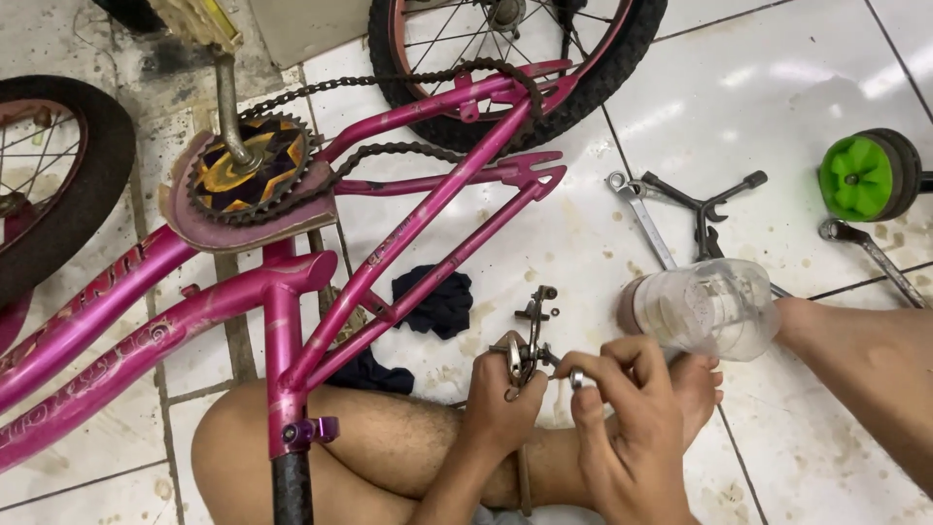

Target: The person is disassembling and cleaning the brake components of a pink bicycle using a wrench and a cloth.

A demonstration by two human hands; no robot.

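Brake caliper [530, 335] off the pink bicycle frame [292, 292]; left hand [501, 403] clamped on it; right hand [627, 418] pinching a small nut [576, 378]; refitting outstanding.

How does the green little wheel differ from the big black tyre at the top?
The green little wheel lies loose on the tiles, far smaller, with a solid green hub. The big black tyre sits in the pink bike frame and has thin metal spokes. Both are round with dark rubber rims.

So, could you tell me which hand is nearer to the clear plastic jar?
Right. The right hand is just below the jar; the left hand, holding the brake part, sits farther left.
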